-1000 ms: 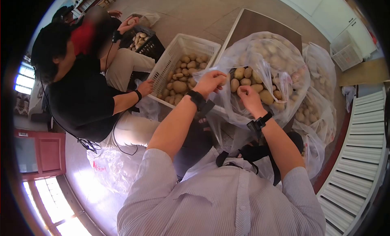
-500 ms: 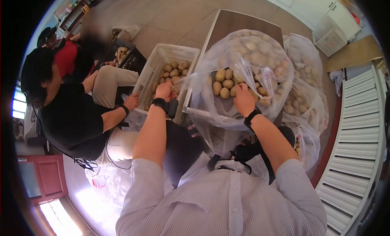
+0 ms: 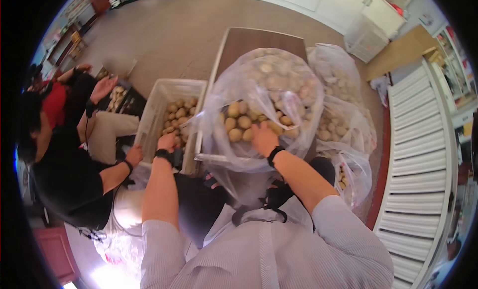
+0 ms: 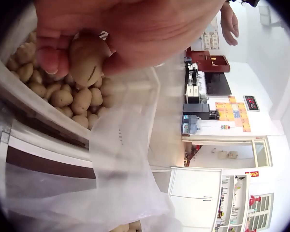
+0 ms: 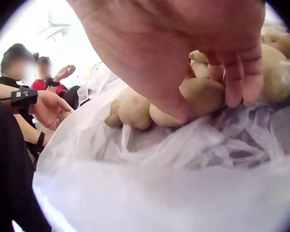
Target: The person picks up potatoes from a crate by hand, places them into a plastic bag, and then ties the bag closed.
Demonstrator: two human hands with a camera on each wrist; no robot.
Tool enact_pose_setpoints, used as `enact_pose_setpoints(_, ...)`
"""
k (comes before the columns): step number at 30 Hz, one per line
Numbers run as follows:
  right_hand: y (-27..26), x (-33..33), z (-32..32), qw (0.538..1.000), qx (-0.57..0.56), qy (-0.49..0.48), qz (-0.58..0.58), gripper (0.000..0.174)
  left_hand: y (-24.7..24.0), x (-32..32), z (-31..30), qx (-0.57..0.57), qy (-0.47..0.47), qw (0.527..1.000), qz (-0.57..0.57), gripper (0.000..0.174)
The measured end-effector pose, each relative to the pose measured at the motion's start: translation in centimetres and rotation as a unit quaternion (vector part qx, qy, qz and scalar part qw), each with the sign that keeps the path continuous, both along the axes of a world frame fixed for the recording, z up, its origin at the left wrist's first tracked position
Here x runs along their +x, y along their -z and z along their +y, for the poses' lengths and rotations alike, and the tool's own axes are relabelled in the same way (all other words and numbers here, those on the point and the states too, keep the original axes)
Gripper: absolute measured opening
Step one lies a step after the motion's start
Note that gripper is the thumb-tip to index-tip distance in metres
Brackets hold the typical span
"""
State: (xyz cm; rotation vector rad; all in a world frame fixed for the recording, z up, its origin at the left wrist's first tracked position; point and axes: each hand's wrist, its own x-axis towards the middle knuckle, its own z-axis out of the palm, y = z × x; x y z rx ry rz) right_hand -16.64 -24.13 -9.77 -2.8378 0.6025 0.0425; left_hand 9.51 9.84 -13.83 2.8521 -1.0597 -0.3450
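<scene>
My left hand (image 3: 168, 143) is over the near end of a white crate (image 3: 145, 121) of potatoes. In the left wrist view it pinches one potato (image 4: 86, 63) with a dark mark, above the crate's other potatoes (image 4: 63, 98). My right hand (image 3: 264, 139) reaches into the opening of a large clear plastic bag (image 3: 219, 150) full of potatoes. The right wrist view shows thumb and fingers (image 5: 242, 82) around a potato (image 5: 201, 97), with more potatoes (image 5: 134, 110) beside it.
The bag lies on a brown table (image 3: 264, 39). More bagged potatoes (image 3: 337, 72) stand to its right, near a white slatted rack (image 3: 416, 174). At the left, a person in black (image 3: 69, 189) sits beside the crate, with a black crate (image 3: 133, 101) behind.
My left hand has moved from beside the bag to the white crate. The right hand has reached among the bag's potatoes. The head view has shifted, so the table now appears further left.
</scene>
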Motion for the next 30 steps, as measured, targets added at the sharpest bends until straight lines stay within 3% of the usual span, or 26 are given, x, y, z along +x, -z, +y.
enact_pose_setpoints(5,-1.0,-1.4,1.1,0.999,0.021,0.006,-0.038,0.041,6.3,3.3,2.4,-0.015,-0.060,0.994,0.094,0.027)
enact_pose_setpoints(8,-0.1,-1.6,1.1,0.999,0.012,-0.007,-0.044,0.044,6.8,4.3,2.2,0.001,-0.095,0.984,0.147,0.024)
enact_pose_setpoints(10,-0.1,-1.9,1.3,0.999,0.005,-0.012,-0.048,0.044,5.0,3.5,1.7,0.173,-0.031,0.982,0.070,0.022)
enact_pose_setpoints(14,-0.6,-2.4,1.4,0.999,0.025,-0.022,-0.033,0.044,6.0,4.1,2.3,0.091,-0.090,0.983,0.130,0.027)
enact_pose_setpoints(17,-0.8,-2.9,1.3,0.998,0.048,-0.032,-0.039,0.043,7.1,4.7,2.8,0.143,-0.052,0.981,0.118,0.027)
enact_pose_setpoints(19,-1.1,-3.1,1.3,0.996,0.065,-0.037,-0.046,0.043,7.8,5.1,3.4,0.180,0.069,0.980,0.051,0.027)
enact_pose_setpoints(22,-0.7,-3.6,1.0,0.994,0.092,-0.027,-0.058,0.044,6.3,4.4,2.8,0.210,0.074,0.974,0.032,0.027)
enact_pose_setpoints(25,-0.3,-4.2,1.0,0.988,0.111,-0.016,-0.102,0.045,2.7,3.1,1.7,0.135,0.096,0.986,0.035,0.018)
enact_pose_setpoints(26,-0.3,-4.2,0.7,0.985,0.135,-0.007,-0.108,0.043,1.9,2.6,0.9,0.035,0.000,0.991,0.128,0.015)
enact_pose_setpoints(27,-0.2,-4.2,0.7,0.981,0.159,0.003,-0.112,0.042,1.5,2.0,-0.1,-0.175,-0.183,0.918,0.306,0.013)
enact_pose_setpoints(28,0.0,-4.3,0.8,0.980,0.168,-0.005,-0.110,0.042,0.7,1.1,-1.4,-0.371,-0.350,0.746,0.428,0.011)
enact_pose_setpoints(29,0.3,-4.4,0.8,0.974,0.186,0.014,-0.128,0.046,-0.6,0.0,-2.2,-0.440,-0.400,0.667,0.449,0.009)
enact_pose_setpoints(30,0.5,-4.4,0.9,0.968,0.202,0.033,-0.145,0.049,-1.9,-0.8,-3.0,-0.470,-0.409,0.640,0.449,0.008)
